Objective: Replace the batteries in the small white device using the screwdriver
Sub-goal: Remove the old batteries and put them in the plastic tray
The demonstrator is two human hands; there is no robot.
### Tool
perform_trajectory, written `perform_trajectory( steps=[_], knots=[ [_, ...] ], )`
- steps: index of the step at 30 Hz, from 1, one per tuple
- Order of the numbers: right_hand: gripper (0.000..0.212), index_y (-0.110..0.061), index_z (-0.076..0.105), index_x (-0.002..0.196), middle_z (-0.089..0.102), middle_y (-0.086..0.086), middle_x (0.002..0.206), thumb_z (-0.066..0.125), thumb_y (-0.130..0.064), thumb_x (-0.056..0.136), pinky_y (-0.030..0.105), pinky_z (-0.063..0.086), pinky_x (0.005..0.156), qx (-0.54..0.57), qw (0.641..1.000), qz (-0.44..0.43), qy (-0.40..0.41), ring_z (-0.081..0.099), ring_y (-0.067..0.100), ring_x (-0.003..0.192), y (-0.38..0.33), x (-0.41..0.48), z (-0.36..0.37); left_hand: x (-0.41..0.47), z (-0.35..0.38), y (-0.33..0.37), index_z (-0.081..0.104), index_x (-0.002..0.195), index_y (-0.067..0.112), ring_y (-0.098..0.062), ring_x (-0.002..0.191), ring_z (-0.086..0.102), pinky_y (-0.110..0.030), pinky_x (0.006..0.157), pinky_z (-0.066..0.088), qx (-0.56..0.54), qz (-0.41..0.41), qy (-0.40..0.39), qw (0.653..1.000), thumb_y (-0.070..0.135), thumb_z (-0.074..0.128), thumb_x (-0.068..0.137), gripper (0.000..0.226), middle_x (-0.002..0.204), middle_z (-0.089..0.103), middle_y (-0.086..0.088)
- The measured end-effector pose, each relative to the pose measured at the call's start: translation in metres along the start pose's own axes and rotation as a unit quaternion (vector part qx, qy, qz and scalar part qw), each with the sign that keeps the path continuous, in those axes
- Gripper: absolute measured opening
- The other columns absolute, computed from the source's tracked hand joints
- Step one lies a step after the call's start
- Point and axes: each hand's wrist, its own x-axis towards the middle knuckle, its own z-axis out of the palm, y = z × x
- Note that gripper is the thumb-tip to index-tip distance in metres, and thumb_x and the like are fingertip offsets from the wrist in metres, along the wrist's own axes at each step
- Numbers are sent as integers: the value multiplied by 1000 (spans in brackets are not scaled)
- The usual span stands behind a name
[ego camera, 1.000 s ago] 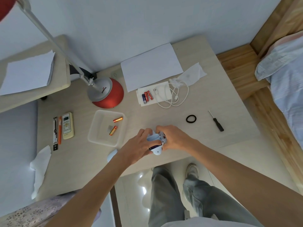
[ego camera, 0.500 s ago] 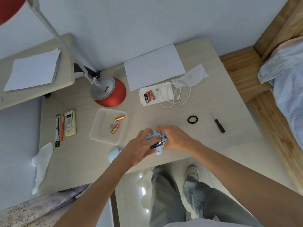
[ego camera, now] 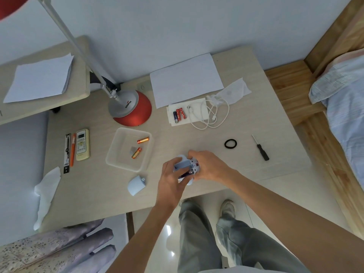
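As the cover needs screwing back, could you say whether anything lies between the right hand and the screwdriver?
Nothing visible: bare desk separates the right hand and screwdriver; the black hair tie lies beside that path.

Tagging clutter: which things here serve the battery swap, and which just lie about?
Job: small white device, loose white cover, black-handled screwdriver, red and dark batteries, orange batteries in clear tray.
Idle: red lamp, cream remote, white cable, black ring.

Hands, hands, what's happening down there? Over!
Left hand, right hand gripping white device; dark battery inside. Cover off, on desk. Screwdriver idle.
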Motion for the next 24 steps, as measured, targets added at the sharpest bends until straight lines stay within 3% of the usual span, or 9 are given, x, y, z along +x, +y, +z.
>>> perform_trajectory(
  steps=[7,10,15,20,24],
  knots=[
    [57,-24,52,105,68,-2,89,96,-31,68,39,59,69,0,1000,7,-3,65,20,77,-2,-2,-3,2,11,8,81,114,16,-19,127,55,0,98,40,-46,-37,34,998,16,93,81,35,138,58,-3],
    [58,-24,53,107,69,-2,90,95,-33,68,38,60,69,0,1000,7,-5,66,20,78,-3,-3,-3,3,5,10,81,117,15,-6,121,57,-4,96,44,-68,-55,55,995,22,89,86,33,136,62,-2],
    [57,-23,55,106,67,-4,87,96,-30,66,31,52,63,3,1000,7,-7,63,18,74,-3,-5,-6,6,-33,7,81,108,18,1,96,67,-20,87,59,-102,-56,59,991,21,83,93,15,107,76,11],
    [53,-25,53,96,65,-4,78,94,-30,63,37,49,58,13,1000,15,-8,59,19,68,-3,-5,-9,10,-79,-7,83,103,19,-7,92,74,-15,86,58,-123,-61,80,987,23,84,92,12,100,79,15],
    [52,-25,52,95,66,-2,76,93,-31,64,42,51,60,10,1000,17,-2,62,25,69,-4,-5,-9,21,-113,-39,82,98,26,-6,89,74,-10,83,54,-115,-100,122,981,24,87,89,10,94,78,20]
  ],
)
